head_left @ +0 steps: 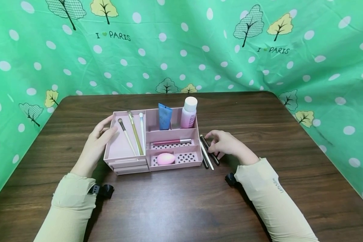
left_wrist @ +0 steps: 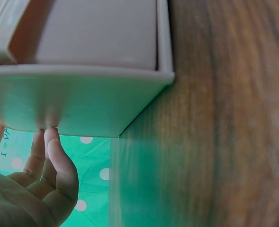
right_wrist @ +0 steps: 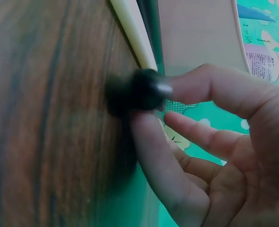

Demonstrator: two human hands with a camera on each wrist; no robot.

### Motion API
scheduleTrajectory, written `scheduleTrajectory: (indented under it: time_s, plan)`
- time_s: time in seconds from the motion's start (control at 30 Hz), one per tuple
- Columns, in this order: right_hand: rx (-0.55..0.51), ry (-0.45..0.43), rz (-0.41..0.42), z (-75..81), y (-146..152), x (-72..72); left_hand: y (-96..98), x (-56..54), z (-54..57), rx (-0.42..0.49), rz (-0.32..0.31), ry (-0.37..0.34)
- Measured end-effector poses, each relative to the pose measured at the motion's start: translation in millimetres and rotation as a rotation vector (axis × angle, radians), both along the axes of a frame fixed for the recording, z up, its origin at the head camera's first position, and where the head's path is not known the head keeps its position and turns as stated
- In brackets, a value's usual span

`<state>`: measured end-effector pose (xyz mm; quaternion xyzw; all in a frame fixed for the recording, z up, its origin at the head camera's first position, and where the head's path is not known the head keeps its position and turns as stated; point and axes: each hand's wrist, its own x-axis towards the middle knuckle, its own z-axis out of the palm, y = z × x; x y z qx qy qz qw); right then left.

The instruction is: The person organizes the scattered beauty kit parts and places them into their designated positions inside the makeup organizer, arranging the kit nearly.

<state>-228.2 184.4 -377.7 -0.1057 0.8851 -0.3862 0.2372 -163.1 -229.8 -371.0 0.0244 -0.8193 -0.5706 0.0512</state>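
Note:
My left hand (head_left: 94, 144) is at the left side of a pink desktop organizer (head_left: 172, 133), fingertips touching its side wall in the left wrist view. At the organizer's right end, my right hand (head_left: 225, 144) pinches a black pen-shaped stick (right_wrist: 148, 90) between thumb and index finger; it is blurred in the right wrist view. Beside it, a white stick (head_left: 207, 155) and another black stick (head_left: 205, 163) lean close along the organizer's right wall. The left tray holds a white-handled brush (head_left: 127, 137), a gold-handled brush (head_left: 135, 134) and a pale blue-white stick (head_left: 142, 131).
Upright in the back compartments are a blue tube (head_left: 164, 117) and a pink bottle with a white cap (head_left: 189, 112). A dark red pen-like tube (head_left: 171, 142) lies in the middle row, a pink makeup sponge (head_left: 166, 159) in front. All stand on a brown wooden table (head_left: 175, 205).

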Motion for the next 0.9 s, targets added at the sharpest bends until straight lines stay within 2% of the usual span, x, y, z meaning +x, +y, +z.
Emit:
scheduleTrajectory:
  time_s: [0.2,0.43,0.67,0.9]
  plan:
    - [0.023,0.023,0.022,2.4,1,0.5,-0.8,0.2,0.0,-0.003,0.003,-0.001]
    - [-0.024,-0.017,0.055,3.6,6,0.3,-0.5,-0.3,0.2,-0.01,0.005,-0.012]
    - [-0.103,-0.058,-0.019,6.5,11,-1.0,-0.5,-0.8,-0.7,-0.012,0.004,-0.014]
    - [-0.187,-0.051,-0.035,14.7,12,-1.5,-0.7,-1.7,-1.2,-0.003,0.006,-0.012]
